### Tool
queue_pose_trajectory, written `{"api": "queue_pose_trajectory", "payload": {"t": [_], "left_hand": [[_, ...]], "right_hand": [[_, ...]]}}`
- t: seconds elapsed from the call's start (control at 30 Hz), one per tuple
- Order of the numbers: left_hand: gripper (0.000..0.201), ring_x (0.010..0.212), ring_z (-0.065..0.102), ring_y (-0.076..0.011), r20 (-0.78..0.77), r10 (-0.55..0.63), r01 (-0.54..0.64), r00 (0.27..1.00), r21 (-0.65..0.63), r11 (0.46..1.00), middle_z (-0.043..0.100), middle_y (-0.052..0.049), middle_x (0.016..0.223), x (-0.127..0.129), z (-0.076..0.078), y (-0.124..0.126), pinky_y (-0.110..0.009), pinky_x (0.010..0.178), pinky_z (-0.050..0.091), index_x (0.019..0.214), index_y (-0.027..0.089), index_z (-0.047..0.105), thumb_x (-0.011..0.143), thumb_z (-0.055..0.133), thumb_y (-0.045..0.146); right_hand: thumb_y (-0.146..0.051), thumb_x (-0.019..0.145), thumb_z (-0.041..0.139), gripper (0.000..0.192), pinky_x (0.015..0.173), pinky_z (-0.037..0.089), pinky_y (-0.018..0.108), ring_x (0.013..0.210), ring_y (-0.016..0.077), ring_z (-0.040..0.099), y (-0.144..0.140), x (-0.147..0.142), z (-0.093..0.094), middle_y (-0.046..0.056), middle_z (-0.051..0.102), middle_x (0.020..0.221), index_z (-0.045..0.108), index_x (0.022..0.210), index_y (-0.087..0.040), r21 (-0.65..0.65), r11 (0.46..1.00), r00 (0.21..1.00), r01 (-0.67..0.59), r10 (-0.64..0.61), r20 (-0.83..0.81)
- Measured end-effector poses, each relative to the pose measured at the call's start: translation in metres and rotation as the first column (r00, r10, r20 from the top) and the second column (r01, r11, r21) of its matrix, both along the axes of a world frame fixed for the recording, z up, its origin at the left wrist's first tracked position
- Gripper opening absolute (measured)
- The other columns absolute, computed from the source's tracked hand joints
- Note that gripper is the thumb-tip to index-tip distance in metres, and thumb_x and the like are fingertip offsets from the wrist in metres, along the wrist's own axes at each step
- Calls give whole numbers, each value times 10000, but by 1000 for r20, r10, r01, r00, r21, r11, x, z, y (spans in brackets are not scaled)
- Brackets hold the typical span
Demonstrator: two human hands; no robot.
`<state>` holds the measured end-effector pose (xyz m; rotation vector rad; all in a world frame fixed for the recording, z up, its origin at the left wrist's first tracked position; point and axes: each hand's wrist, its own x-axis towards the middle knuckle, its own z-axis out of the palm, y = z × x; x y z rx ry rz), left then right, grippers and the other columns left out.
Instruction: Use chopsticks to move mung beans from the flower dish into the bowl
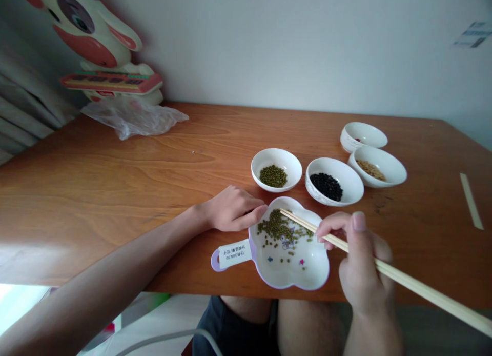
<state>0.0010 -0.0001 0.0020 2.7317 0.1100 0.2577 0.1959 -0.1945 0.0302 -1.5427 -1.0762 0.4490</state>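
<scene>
My right hand [365,263] is closed around a pair of light wooden chopsticks [418,287]. Their tips lie close together among green mung beans [277,223] in a white, lilac-rimmed, flower-shaped dish [280,276]. The beans are heaped at the dish's far left, with loose ones scattered toward the middle. On the dish's left rim, my left hand [236,210] has its fingers curled, gripping the edge beside the labelled handle [232,254]. Just beyond the dish stand a white bowl [294,166] of mung beans and another white bowl [353,189] of black beans.
At the right, a white bowl [397,171] holds tan seeds; behind it another bowl [372,135] has its contents mostly hidden. A clear plastic bag [138,120] and a cow-shaped toy keyboard [115,81] sit at the back left. A pale strip [471,201] lies far right.
</scene>
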Motion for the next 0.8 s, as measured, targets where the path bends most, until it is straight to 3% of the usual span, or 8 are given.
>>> {"api": "queue_pose_trajectory", "payload": {"t": [0.2, 0.53, 0.67, 0.8], "left_hand": [[403, 608, 537, -136, -8, -9, 9, 1000, 8, 1000, 606, -24, 681, 1, -1, 0, -267, 613, 378, 759, 183, 501, 1068, 293, 335], [389, 601, 529, -134, 0, -6, 6, 1000, 6, 1000, 600, -23, 682, 0, -1, 0, -280, 594, 363, 744, 185, 497, 1061, 312, 313], [393, 594, 527, -134, 8, -4, 4, 1000, 2, 1000, 599, -25, 676, 1, -1, 0, -280, 591, 366, 745, 185, 508, 1061, 315, 317], [408, 582, 529, -130, 21, -1, 1, 1000, -8, 1000, 606, -25, 669, 1, -2, 0, -271, 587, 370, 742, 183, 524, 1062, 318, 329]], "right_hand": [[-504, 1038, 307, 598, 588, 418, 322, 643, 177, 588, -12, -6, -28, 51, 642, 674, 650, 653, -201, 93, 991, 995, 98, -96, -28], [-602, 1013, 197, 687, 622, 425, 345, 684, 205, 591, -13, -2, -33, 59, 608, 668, 615, 628, -216, 95, 990, 994, 102, -105, 32], [-518, 1029, 326, 557, 620, 410, 344, 647, 186, 559, -13, -8, -28, 38, 567, 636, 556, 615, -224, 90, 990, 992, 111, -116, 55], [-438, 1026, 465, 453, 568, 376, 313, 566, 138, 509, -4, -6, -1, 0, 550, 601, 576, 649, -212, -8, 996, 991, 84, -83, 103]]}}
